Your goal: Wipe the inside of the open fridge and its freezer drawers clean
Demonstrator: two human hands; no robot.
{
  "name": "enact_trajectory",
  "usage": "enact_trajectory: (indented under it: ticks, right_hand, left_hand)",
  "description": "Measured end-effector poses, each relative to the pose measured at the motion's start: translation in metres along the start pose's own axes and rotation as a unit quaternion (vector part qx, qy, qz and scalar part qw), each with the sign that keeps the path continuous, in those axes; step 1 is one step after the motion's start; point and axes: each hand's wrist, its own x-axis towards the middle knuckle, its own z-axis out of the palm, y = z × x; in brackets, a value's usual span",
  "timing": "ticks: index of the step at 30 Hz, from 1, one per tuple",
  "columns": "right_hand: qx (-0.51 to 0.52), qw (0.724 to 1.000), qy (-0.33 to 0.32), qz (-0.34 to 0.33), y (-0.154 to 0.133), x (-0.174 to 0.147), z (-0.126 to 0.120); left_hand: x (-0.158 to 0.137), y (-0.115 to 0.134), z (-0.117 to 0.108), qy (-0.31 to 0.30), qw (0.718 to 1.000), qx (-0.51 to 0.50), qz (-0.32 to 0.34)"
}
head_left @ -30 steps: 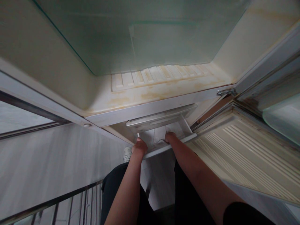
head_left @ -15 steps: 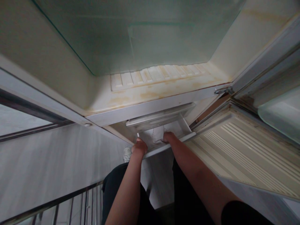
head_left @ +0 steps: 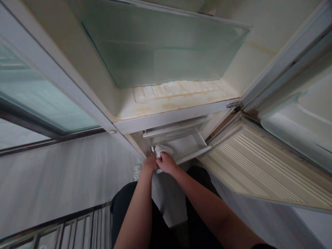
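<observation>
White cloth (head_left: 161, 149), soft and bunched, shows in the head view inside the left front corner of a pulled-out lower drawer (head_left: 185, 142). The right hand (head_left: 166, 163) is closed around it, thumb uppermost, with part of the cloth bulging beyond the fingers toward the drawer's interior. Gathering it like this probably makes a compact pad that fits into the narrow corner.

The left hand (head_left: 149, 163) is curled at the same corner, just beside the right hand. It appears to grip the drawer's side, though its fingertips are hidden; such a hold would steady the drawer while the other hand presses within. The drawer sits well forward, presumably so that its inside can be reached from above, and the door (head_left: 259, 167) stands wide open to the right, leaving room for both arms.

As for looks, the cloth is plain, pale and crumpled, without any visible pattern; whether it is damp cannot be told. The drawer is whitish and shallow, its base bare to the right of the cloth. Just above it is a translucent drawer front (head_left: 178, 127). Higher up, a greenish glass shelf (head_left: 166, 60) hangs over a ribbed compartment floor (head_left: 171, 103) with yellow-brown stains.
</observation>
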Motion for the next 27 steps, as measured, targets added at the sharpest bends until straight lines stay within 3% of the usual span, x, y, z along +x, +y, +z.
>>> enact_trajectory:
  ticks: [6, 12, 15, 18, 20, 24, 25, 27]
  right_hand:
    - [0.037, 0.996, 0.070, -0.032, -0.009, -0.020, 0.019]
    - [0.098, 0.971, 0.174, -0.130, -0.017, -0.039, 0.010]
    - [0.140, 0.967, 0.163, -0.135, -0.021, -0.052, 0.009]
    - [0.248, 0.952, 0.097, -0.154, -0.024, -0.063, 0.012]
    - [0.384, 0.914, 0.061, -0.113, -0.025, -0.069, 0.013]
    - [0.646, 0.759, 0.073, 0.033, -0.025, -0.083, 0.002]
    - [0.674, 0.732, 0.076, 0.062, -0.023, -0.088, -0.003]
    - [0.688, 0.714, 0.054, 0.114, -0.018, -0.097, -0.014]
  left_hand:
    - [-0.008, -0.020, -0.008, 0.004, 0.994, -0.101, 0.051]
    - [-0.025, -0.040, -0.009, 0.072, 0.966, -0.247, 0.010]
    - [-0.043, -0.038, -0.009, 0.062, 0.935, -0.346, 0.045]
    - [-0.058, -0.028, -0.007, 0.027, 0.894, -0.436, 0.101]
    - [-0.064, -0.019, -0.005, 0.016, 0.865, -0.486, 0.125]
    - [-0.067, -0.005, 0.000, -0.014, 0.812, -0.565, 0.144]
    - [-0.067, -0.002, 0.001, -0.024, 0.802, -0.579, 0.145]
    - [-0.066, 0.005, 0.005, -0.042, 0.786, -0.600, 0.145]
